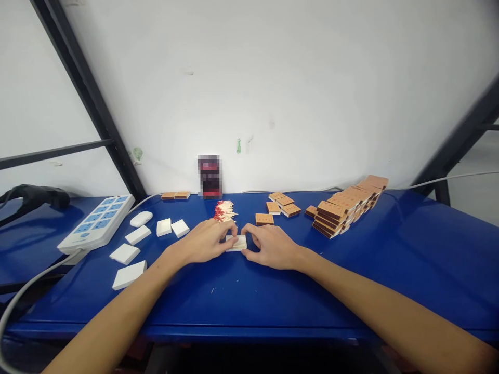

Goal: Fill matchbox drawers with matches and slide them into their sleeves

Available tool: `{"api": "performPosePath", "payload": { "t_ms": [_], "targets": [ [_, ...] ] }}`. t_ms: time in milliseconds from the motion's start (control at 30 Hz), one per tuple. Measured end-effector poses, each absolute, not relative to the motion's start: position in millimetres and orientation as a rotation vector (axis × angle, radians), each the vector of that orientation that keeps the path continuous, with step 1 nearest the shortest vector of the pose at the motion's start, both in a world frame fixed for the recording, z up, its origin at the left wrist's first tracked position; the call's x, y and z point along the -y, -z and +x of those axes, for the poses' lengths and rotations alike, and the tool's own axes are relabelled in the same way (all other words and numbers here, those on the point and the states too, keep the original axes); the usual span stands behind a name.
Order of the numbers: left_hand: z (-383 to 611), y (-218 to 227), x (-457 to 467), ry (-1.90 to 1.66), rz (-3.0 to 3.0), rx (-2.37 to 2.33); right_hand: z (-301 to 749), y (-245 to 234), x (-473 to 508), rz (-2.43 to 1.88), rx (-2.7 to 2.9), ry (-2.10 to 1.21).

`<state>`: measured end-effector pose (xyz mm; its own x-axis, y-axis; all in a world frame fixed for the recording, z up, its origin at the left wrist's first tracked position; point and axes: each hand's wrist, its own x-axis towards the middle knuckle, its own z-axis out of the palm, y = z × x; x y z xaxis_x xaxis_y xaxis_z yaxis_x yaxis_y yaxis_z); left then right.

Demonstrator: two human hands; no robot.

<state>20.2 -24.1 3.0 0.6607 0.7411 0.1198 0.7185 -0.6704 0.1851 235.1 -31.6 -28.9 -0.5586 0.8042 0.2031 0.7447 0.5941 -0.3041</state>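
Observation:
In the middle of the blue table lies a small white matchbox tray (239,243) with pale matchsticks inside. My left hand (208,240) grips its left end, the thumb reaching over the tray. From the other side, my right hand (271,245) holds the right end between thumb and fingers. Just behind my left hand is a loose pile of red-tipped matches (225,210). A brown matchbox (264,219) lies behind my right hand, with several more matchboxes (284,201) further back.
Matchboxes stand in a long leaning stack (346,205) at the right. White trays (125,253) lie scattered at the left, near a white mouse-shaped object (141,219) and a power strip (97,223). A blurred dark box (209,176) leans against the wall.

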Motion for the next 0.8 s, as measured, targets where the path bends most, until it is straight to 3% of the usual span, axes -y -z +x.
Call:
{"api": "performPosePath", "payload": {
  "t_ms": [200, 800],
  "targets": [
    [0, -1, 5, -0.147, 2.920, -1.536, 235, 28, 33, -1.269, 2.510, -0.255],
    [-2, 2, -1, -0.035, 2.828, -1.561, 236, 29, 33, -1.242, 2.509, -0.256]
  ]
}}
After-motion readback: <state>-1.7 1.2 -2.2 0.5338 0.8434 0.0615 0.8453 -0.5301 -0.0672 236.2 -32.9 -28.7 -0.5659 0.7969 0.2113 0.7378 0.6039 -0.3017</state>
